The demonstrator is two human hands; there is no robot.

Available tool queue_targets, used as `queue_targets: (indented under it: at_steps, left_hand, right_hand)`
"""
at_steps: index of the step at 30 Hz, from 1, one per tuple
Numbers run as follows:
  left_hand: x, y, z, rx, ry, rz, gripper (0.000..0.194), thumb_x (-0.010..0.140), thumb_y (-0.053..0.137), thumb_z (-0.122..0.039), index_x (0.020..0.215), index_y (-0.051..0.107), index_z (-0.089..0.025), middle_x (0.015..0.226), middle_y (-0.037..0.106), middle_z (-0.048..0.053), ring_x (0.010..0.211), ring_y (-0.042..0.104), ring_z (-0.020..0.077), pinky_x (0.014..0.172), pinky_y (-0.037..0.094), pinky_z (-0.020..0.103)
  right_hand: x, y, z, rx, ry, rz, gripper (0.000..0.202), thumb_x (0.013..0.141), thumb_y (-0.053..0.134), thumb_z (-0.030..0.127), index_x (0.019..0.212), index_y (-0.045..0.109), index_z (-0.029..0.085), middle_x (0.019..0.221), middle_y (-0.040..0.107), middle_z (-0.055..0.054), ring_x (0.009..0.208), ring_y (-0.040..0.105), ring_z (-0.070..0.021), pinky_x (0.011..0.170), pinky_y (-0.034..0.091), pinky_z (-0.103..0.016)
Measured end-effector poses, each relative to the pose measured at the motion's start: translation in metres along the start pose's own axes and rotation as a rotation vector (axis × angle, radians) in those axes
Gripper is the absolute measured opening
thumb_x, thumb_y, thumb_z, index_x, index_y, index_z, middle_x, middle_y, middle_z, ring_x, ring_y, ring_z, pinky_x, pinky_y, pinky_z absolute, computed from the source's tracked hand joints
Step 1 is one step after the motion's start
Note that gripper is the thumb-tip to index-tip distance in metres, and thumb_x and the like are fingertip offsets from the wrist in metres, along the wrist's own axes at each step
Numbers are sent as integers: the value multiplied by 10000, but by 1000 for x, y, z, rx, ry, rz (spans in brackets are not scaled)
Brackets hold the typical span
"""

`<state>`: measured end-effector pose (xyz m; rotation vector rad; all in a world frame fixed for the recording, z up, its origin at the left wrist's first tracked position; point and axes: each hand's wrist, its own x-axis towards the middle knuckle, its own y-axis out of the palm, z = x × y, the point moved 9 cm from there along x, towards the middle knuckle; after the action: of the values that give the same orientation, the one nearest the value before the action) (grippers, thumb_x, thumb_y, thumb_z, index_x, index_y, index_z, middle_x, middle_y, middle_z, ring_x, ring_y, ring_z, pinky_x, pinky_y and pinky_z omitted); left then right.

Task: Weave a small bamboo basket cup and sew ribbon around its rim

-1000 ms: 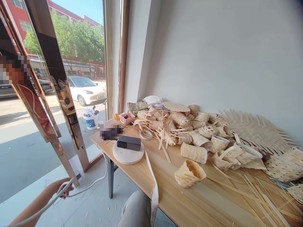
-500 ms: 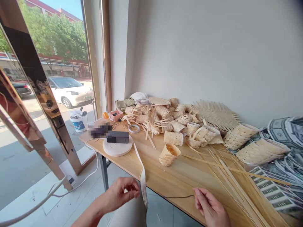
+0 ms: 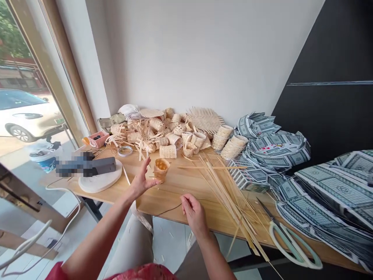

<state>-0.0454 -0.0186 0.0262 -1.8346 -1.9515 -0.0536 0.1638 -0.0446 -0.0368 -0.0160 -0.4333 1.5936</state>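
A small woven bamboo cup (image 3: 161,170) stands upright on the wooden table near its front edge. Beside it my left hand (image 3: 142,179) has its thumb and fingers spread, the thumb at the cup's lower side; whether it touches is unclear. My right hand (image 3: 194,212) is closed in a pinch on the end of a thin dark cord (image 3: 171,210), which trails left over the table edge. Left of my left hand lies a large roll of white strap (image 3: 101,181), its loose end running past my forearm and over my leg.
Woven bamboo pieces (image 3: 157,126) are heaped at the back. Long bamboo strips (image 3: 224,194) cross the table to the right, with scissors (image 3: 291,237) beyond them. Folded playing-card structures (image 3: 326,194) fill the right side. A dark box (image 3: 103,166) rests on the strap roll.
My left hand has moved forward from the table edge to the cup, its fingers spreading. My right hand still pinches the cord. The view has swung right, bringing the scissors into sight.
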Motion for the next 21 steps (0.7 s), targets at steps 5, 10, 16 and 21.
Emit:
queue_targets:
  at_steps: [5,10,16,21]
  left_hand:
    - [2,7,27,-29,-165,30,1028,554,745,-469,1392,196,-237,1440,281,169,1350,215,304,1054,242,475]
    - [3,11,25,51,-204,1,952,550,739,-358,1363,258,-234,1387,369,162,1332,260,301,1041,251,491]
    - [-29,-39,-16,133,-12,-327,502,621,570,-217,1117,492,-208,1128,567,81,1150,492,225,999,345,449]
    - [-69,6,-62,-30,-160,-58,184,732,537,-260,869,621,-171,892,647,67,796,603,181,547,467,229]
  right_hand:
    - [0,0,5,-57,-63,-14,331,854,390,437,685,515,182,475,418,42,456,405,-98,455,315,-198]
    - [-10,7,24,-90,-171,-18,304,858,368,359,696,543,171,593,551,-24,542,463,-119,532,333,-220]
    - [-56,21,58,76,-261,233,287,871,370,314,683,539,179,576,528,-8,544,467,-102,541,353,-214]
    - [-85,16,61,647,74,554,281,839,487,429,724,516,174,466,428,58,393,385,-55,407,292,-173]
